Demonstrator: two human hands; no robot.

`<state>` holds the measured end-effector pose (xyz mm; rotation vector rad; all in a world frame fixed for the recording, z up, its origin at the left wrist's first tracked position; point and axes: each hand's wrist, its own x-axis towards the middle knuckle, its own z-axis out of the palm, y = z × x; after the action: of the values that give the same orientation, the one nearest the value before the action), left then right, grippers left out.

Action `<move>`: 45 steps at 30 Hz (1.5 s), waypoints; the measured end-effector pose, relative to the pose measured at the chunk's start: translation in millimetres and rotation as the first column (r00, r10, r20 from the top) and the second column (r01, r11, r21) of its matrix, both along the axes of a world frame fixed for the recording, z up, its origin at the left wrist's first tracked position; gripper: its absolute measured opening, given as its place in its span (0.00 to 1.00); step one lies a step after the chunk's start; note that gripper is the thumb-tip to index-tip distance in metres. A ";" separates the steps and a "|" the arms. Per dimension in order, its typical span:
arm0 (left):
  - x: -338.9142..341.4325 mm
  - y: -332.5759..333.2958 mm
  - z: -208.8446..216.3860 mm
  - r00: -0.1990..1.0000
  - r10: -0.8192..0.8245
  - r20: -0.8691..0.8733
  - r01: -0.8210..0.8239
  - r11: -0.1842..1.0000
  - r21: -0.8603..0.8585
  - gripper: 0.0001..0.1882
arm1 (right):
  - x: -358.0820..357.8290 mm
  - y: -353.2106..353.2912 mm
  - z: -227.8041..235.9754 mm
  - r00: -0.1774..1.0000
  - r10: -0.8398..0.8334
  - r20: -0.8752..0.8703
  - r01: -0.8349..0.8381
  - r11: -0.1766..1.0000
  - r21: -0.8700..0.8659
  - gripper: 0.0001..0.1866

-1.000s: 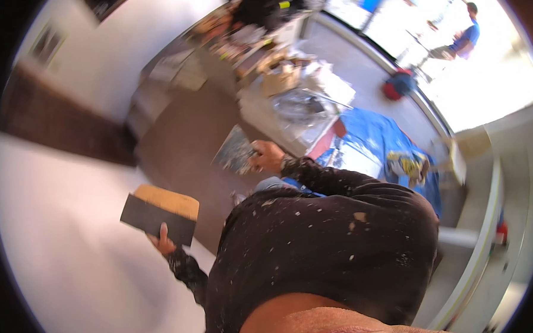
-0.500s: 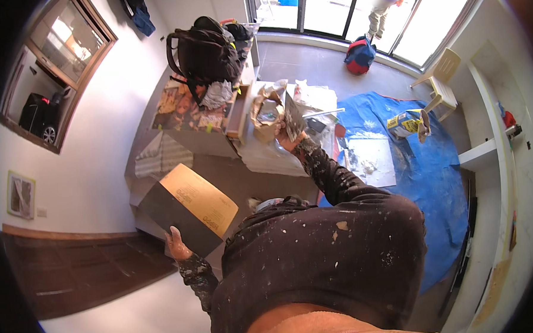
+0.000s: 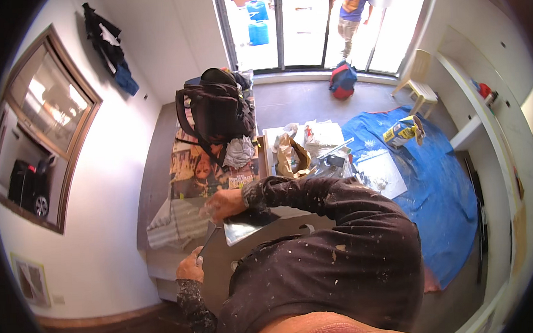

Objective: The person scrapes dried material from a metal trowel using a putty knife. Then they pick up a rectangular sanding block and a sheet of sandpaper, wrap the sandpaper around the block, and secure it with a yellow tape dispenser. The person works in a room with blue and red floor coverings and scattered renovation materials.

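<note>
One thin dark board (image 3: 208,238) is gripped edge-on in the left hand (image 3: 190,266); the blurred right hand (image 3: 225,205) is held just beyond, grip can't be told. White powder (image 3: 370,144) is already scattered on the blue sheet (image 3: 446,200), remaining work can't be judged. Paper bag (image 3: 288,156) and yellow-blue sack (image 3: 400,133) are opened, contents hidden.

We face a sliding glass door (image 3: 308,31), window (image 3: 56,116) at our left, shelves (image 3: 470,131) at our right.
Nearest us is our left hand (image 3: 190,267), with our right hand (image 3: 226,204) just beyond it. Farther off, a backpack (image 3: 213,112) sits on a poster (image 3: 182,173), a wad of paper (image 3: 239,151) beside it; to their right is a paper bag (image 3: 287,158), then a tarp (image 3: 444,212) bearing a sack (image 3: 402,133) and a panel (image 3: 384,176). Behind the tarp stands a chair (image 3: 421,89).
</note>
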<state>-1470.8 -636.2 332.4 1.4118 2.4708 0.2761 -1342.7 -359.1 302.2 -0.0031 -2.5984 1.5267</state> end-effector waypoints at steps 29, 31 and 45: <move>-231.0 182.5 -6.8 0.844 -0.536 -0.019 0.444 0.678 0.586 0.06 | -136.4 38.2 25.8 0.859 -0.452 -0.240 0.512 0.762 0.397 0.14; -223.1 205.4 -7.4 0.822 -0.568 0.048 0.442 0.689 0.574 0.06 | -126.0 51.6 27.6 0.858 -0.477 -0.188 0.508 0.743 0.435 0.15; -193.0 318.7 -26.0 0.389 -0.902 0.186 0.714 0.423 0.558 0.07 | -61.2 32.1 -12.6 0.439 -0.897 -0.056 0.898 0.440 0.007 0.16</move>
<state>-1663.7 -317.5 306.4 2.2342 1.0680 0.7904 -1403.8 -327.1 289.6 -1.1551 -1.9176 0.9882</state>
